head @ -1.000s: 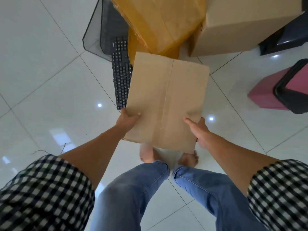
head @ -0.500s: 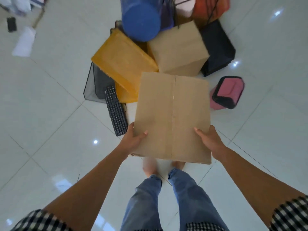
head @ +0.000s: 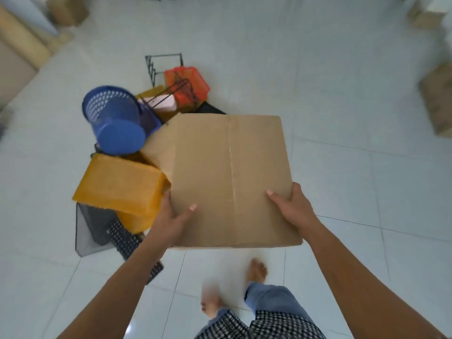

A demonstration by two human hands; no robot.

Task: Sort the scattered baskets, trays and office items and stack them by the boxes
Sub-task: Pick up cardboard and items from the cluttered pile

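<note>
Tiled floor (head: 342, 118); held cardboard box (head: 230, 182) overlaps yellow box (head: 119, 184); blue basket (head: 115, 118) beyond.

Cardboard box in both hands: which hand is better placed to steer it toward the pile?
Probably the left hand: it grips the cardboard box on the edge beside the stacked yellow box. The right hand holds the opposite edge, away from it.

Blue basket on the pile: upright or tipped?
Tipped: the blue basket lies on its side, solid base toward the camera, perforated wall behind.
</note>
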